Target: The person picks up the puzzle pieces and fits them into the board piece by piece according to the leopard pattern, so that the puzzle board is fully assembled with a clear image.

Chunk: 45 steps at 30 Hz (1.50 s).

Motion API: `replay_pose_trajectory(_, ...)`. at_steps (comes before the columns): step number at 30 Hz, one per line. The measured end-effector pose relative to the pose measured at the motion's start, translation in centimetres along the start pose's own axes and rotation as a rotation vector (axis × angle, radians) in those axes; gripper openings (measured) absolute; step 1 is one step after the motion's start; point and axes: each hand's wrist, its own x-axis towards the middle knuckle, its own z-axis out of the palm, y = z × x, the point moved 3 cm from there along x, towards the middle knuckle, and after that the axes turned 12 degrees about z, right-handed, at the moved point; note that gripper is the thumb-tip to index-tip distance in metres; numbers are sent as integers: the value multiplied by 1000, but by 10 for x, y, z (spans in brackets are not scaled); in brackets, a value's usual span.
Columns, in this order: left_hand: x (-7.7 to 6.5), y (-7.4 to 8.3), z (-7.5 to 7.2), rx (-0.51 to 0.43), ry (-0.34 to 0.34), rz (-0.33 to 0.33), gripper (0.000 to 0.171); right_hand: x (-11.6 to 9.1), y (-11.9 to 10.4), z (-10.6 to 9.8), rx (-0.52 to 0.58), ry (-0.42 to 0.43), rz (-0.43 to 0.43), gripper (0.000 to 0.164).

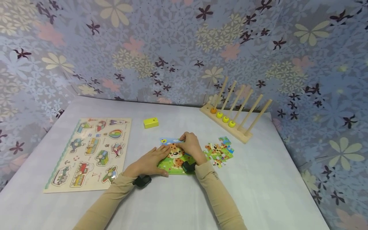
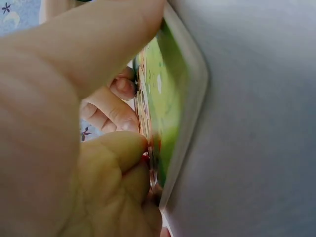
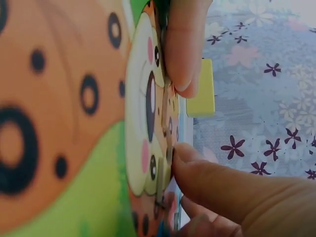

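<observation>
A jigsaw puzzle (image 1: 176,163) with a spotted cub on green grass lies in front of me. My left hand (image 1: 150,162) rests on its left side, fingers stretched out over the picture, thumb by the lower edge. Bent over the upper right part is my right hand (image 1: 192,147), its thumb touching the picture close to the left fingertips. In the right wrist view, the right thumb (image 3: 210,177) presses at the seams above the cub's face, where some piece edges stand slightly raised. Its other fingers curl behind, and I cannot tell if they pinch a piece.
Several loose jigsaw pieces (image 1: 218,152) lie just right of the puzzle. Behind them stands a wooden peg rack (image 1: 230,127) with orange and yellow beads. A yellow block (image 1: 150,123) sits further back. On the left lies a vehicle peg puzzle board (image 1: 97,171). Flowered cloth hangs behind the table.
</observation>
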Motion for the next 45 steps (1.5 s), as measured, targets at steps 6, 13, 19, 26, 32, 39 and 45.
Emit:
replay_pose_trajectory(6, 5, 2, 4, 4, 3, 12, 100, 1, 17, -15, 102, -136, -1, 25)
replay_pose_trajectory(13, 4, 1, 4, 16, 0, -3, 101, 2, 69, -73, 109, -13, 63, 35)
replay_pose_trajectory(19, 1, -1, 1, 5, 15, -13, 102, -3, 107, -112, 14, 177, 255, 51)
replay_pose_trajectory(26, 1, -1, 3, 1, 7, -31, 103, -3, 117, -113, -55, 133, 324, 56)
replay_pose_trajectory(32, 1, -2, 3, -14, 11, -35, 103, 0, 112, -111, -31, 175, 297, 39)
replay_pose_trajectory(39, 1, -3, 2, -6, 14, -30, 104, 1, 92, -102, 165, 66, 209, 37)
replay_pose_trajectory(45, 0, -2, 0, -14, 22, -16, 104, 5, 63, -61, 288, -122, 141, 32)
